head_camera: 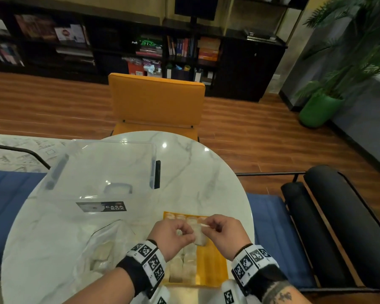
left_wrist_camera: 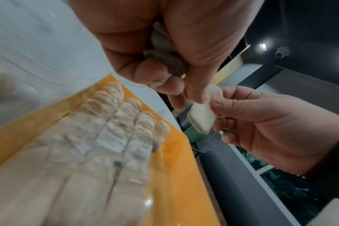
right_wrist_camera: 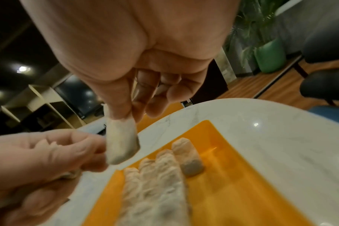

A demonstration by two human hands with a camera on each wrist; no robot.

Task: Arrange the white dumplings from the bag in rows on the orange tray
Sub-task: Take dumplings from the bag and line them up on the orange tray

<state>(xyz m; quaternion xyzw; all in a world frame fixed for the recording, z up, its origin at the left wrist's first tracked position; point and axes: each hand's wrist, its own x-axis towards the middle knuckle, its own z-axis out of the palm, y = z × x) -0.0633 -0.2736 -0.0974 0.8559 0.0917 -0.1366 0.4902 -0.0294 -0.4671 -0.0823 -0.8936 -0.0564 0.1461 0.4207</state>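
Both hands meet above the orange tray (head_camera: 213, 266), which lies at the near right of the marble table. My right hand (head_camera: 206, 226) pinches a white dumpling (right_wrist_camera: 122, 143) by its top edge between thumb and forefinger. Fingertips of my left hand (head_camera: 185, 234) touch that same dumpling (left_wrist_camera: 201, 117), while its curled fingers keep more dumplings (left_wrist_camera: 164, 50) in the palm. Rows of dumplings (head_camera: 184, 264) fill the tray's left half; its right half is bare. The clear plastic bag (head_camera: 105, 249) with several dumplings lies left of the tray.
A clear plastic storage box (head_camera: 97, 172) with a black label stands on the table behind the bag. An orange chair (head_camera: 156, 102) is at the far side. A black armchair (head_camera: 338, 216) stands to the right, close to the table edge.
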